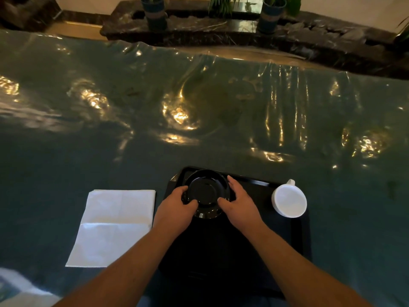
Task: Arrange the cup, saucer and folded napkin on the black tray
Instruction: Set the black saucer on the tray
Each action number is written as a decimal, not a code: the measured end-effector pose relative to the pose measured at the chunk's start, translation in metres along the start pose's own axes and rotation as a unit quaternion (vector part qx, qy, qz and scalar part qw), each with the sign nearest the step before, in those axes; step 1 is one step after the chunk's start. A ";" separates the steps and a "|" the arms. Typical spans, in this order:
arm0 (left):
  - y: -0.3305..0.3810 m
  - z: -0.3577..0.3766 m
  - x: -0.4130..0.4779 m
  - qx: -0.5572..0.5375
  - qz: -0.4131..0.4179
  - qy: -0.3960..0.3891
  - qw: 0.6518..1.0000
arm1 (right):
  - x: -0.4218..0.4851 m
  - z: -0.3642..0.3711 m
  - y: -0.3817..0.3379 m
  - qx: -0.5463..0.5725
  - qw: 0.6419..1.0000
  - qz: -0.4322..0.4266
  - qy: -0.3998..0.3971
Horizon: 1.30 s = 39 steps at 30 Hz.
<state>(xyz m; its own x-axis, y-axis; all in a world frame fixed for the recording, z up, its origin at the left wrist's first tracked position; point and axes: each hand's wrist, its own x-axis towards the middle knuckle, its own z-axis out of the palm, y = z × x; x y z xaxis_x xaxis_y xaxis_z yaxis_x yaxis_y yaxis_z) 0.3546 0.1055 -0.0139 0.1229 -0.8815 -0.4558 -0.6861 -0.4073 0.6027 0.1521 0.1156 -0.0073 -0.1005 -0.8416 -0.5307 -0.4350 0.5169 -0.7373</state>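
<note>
A black saucer (207,192) is held over the far left part of the black tray (261,189). My left hand (177,209) grips its left rim and my right hand (240,202) grips its right rim. Whether the saucer touches the tray I cannot tell. A white cup (288,201) stands at the tray's right edge, its handle pointing away from me. The white folded napkin (112,227) lies flat on the table to the left of the tray.
The table (199,111) is covered in glossy, wrinkled dark green plastic sheeting. Beyond its far edge runs a dark stone ledge (221,29) with potted plants. A pale object (13,289) shows at the near left corner.
</note>
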 end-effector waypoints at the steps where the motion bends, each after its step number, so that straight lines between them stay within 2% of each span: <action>1: 0.000 -0.002 0.000 -0.002 0.006 -0.005 1.000 | 0.001 -0.001 0.000 -0.005 1.000 0.002 0.000; 5: 0.000 -0.008 -0.001 0.001 0.038 -0.002 0.999 | 0.003 0.000 0.003 -0.023 1.000 0.001 0.003; 13: -0.003 -0.018 0.002 0.026 0.043 0.023 0.998 | -0.002 0.011 0.004 -0.034 0.999 -0.017 0.019; 17: -0.012 -0.034 0.009 0.008 0.031 0.046 0.998 | -0.008 0.015 -0.004 -0.095 0.985 -0.067 0.125; 20: -0.023 -0.048 0.013 -0.001 0.024 0.062 0.998 | -0.012 0.024 -0.018 -0.094 0.978 -0.111 0.153; 23: -0.044 -0.066 0.012 0.003 0.009 0.081 0.997 | -0.018 0.047 -0.037 -0.120 0.973 -0.153 0.128; 27: -0.091 -0.104 0.011 0.020 -0.062 0.127 0.990 | -0.029 0.097 -0.063 -0.149 0.971 -0.179 0.050; 34: -0.162 -0.150 -0.001 0.079 -0.145 0.111 0.980 | -0.046 0.162 -0.088 -0.098 0.987 -0.105 -0.076; 39: -0.199 -0.165 -0.010 0.102 -0.169 0.112 0.974 | -0.050 0.190 -0.104 -0.067 0.991 -0.014 -0.113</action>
<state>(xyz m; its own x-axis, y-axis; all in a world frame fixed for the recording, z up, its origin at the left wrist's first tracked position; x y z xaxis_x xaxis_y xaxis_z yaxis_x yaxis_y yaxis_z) 0.6077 0.1560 -0.0212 0.5037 -0.7452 -0.4371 -0.7046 -0.6471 0.2913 0.3724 0.1336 0.0166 0.1104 -0.7909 -0.6018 -0.5507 0.4554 -0.6996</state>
